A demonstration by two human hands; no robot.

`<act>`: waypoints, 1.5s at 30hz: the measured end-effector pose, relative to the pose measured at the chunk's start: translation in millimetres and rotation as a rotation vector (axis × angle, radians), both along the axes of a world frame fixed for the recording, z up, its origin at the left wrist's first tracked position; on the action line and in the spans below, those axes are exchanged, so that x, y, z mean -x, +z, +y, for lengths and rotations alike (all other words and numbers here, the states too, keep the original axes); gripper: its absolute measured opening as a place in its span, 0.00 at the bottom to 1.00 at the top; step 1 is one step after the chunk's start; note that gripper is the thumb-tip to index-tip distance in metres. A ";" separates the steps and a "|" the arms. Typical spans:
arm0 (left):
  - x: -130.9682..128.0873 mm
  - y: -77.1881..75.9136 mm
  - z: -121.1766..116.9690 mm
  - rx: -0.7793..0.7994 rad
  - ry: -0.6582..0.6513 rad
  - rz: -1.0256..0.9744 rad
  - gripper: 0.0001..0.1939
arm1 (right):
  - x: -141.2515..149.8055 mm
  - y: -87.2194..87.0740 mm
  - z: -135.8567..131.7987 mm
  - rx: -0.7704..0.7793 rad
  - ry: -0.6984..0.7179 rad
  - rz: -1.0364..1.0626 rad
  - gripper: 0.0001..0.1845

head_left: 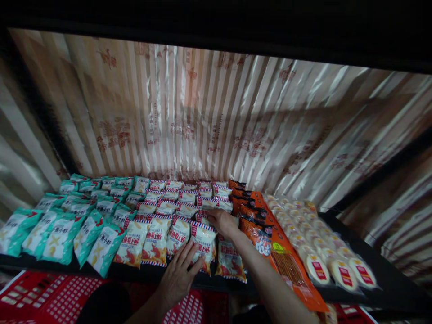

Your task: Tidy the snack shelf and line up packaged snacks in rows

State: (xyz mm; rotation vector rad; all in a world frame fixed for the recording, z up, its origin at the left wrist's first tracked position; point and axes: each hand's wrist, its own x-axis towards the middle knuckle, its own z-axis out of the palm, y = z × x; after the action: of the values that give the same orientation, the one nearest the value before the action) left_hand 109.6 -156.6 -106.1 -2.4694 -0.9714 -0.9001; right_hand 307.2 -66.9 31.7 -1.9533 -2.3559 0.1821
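Observation:
Rows of small snack packets fill a dark shelf (388, 270). My left hand (178, 272) rests open, fingers spread, on the front red-white-blue striped packets (155, 240). My right hand (221, 221) reaches deeper into the same striped rows, its fingers curled down onto a packet (205, 211); whether it grips it is unclear. Teal packets (64, 225) lie to the left of both hands.
Orange snack bags (270, 238) lie in a line right of my right arm, then round white cakes with red labels (324, 252). A striped printed sheet (209, 117) backs the shelf. Red plastic crates (43, 297) sit below the shelf edge.

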 end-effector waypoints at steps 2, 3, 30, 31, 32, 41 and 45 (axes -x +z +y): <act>-0.1 -0.6 -0.1 0.002 -0.002 -0.003 0.28 | 5.2 1.2 4.3 0.004 0.019 -0.014 0.15; -0.1 -0.9 -0.1 0.007 -0.003 0.002 0.28 | 9.0 2.1 6.2 0.007 0.034 -0.017 0.15; 0.4 5.4 1.3 0.019 0.013 -0.035 0.27 | 58.3 -0.7 37.5 0.013 -0.045 -0.052 0.17; 0.7 4.4 1.1 0.016 0.016 -0.030 0.27 | 57.9 -0.4 35.8 -0.009 -0.057 -0.058 0.17; 1.1 3.4 0.8 0.018 0.021 -0.022 0.27 | 57.4 -0.2 34.2 -0.025 -0.070 -0.060 0.17; 1.5 -0.4 -3.2 0.006 0.083 0.017 0.24 | 58.4 -5.7 30.8 -0.013 0.080 0.040 0.17; 1.3 2.3 -2.7 -0.001 0.088 0.004 0.24 | 64.0 -5.1 31.2 0.047 0.071 0.025 0.15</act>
State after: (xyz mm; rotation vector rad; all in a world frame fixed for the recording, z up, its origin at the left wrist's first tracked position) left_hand 108.3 -159.3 -103.8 -2.4063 -1.0682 -0.8662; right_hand 243.3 -35.7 26.6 -1.8773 -2.4278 0.2677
